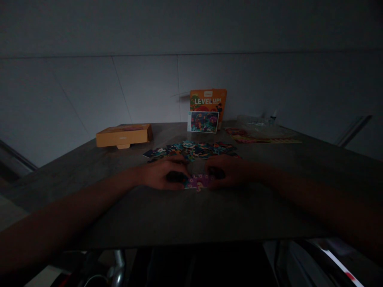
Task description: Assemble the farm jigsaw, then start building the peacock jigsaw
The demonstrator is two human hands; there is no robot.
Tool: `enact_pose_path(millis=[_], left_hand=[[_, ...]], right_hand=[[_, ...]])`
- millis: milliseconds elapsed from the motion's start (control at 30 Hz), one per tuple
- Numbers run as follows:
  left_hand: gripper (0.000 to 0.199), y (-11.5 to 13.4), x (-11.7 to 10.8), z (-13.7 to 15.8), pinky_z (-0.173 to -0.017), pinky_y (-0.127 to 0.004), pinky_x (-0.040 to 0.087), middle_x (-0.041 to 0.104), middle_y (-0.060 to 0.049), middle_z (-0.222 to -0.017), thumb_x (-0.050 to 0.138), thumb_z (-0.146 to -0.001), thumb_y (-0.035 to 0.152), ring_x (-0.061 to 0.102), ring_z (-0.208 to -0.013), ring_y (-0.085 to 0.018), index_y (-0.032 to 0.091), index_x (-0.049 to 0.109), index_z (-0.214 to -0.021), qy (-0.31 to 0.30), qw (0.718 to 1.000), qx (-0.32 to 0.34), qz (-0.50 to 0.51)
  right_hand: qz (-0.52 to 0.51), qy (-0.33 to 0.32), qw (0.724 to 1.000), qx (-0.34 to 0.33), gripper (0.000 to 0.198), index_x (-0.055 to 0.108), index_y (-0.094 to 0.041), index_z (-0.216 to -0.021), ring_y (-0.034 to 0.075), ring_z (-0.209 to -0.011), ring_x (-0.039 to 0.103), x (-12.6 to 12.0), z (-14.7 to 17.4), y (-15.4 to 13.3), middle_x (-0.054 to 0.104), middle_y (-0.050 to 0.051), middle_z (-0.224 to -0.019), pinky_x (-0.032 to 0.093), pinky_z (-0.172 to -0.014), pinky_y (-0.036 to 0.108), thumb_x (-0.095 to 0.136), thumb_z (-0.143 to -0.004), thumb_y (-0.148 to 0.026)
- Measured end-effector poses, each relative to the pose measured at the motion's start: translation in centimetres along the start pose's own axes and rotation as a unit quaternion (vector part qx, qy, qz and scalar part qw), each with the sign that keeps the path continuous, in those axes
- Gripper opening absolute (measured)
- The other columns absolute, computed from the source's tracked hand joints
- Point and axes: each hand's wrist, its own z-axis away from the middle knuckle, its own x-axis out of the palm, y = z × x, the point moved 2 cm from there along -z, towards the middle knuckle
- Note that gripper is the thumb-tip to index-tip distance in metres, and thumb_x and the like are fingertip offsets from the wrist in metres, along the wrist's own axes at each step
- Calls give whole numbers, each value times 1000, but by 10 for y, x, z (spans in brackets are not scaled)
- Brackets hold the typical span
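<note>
A small joined patch of purple jigsaw puzzle pieces (200,180) with a flower-like pattern lies flat on the table in front of me. My left hand (163,173) grips its left edge, thumb near the front and fingers curled behind. From the other side, my right hand (223,172) holds the right edge in the same way. Dim light hides the exact fingertip contact. Just beyond both hands spreads a heap of loose puzzle pieces (194,149), dark blue, teal and orange.
On the grey table (167,215), an orange box (124,137) sits at back left. A picture card (203,122) leans against an upright orange "LEVEL UP!" box (223,95). At back right, clear plastic wrapping (254,121) lies by a flat printed sheet (269,139). A wall (149,87) stands behind.
</note>
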Motion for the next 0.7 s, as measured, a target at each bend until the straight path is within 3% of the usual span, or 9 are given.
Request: enact_pose_path(millis=[133, 267, 433, 700], left_hand=[[30, 0, 0, 1, -101, -42, 50, 59, -11, -118, 67, -91, 35, 59, -112, -26, 21, 69, -117, 9, 1000, 9, -11], [36, 5, 0, 0, -100, -44, 50, 59, -13, -119, 66, -90, 34, 57, -113, -27, 18, 63, -122, 37, 999, 20, -19], [26, 9, 3, -2, -103, -42, 50, 56, -12, -125, 68, -89, 32, 57, -115, -27, 21, 70, -111, 21, 999, 25, -7], [19, 9, 1, -2, -102, -39, 50, 58, -12, -124, 69, -88, 28, 58, -113, -25, 20, 72, -105, 35, 999, 33, 8]], right_hand=[[-5, 14, 1000, -12, 36, 61, -16, -100, 14, -71, 52, 1, 2, -1, 61, 4, -87, 37, -64, 26, 70, -84, -48], [-13, 54, 998, -25, 54, 52, -15, -128, 17, -77, 57, 2, 4, -5, 64, 8, -100, 43, -69, 29, 70, -86, -44], [-29, 13, 995, -100, 30, 65, -18, -115, 19, -89, 62, 2, 3, -11, 64, 10, -107, 46, -78, 31, 66, -91, -35], [-38, 21, 992, -121, 23, 68, -16, -107, 17, -81, 59, 1, 3, -7, 63, 9, -97, 43, -72, 29, 64, -91, -33]])
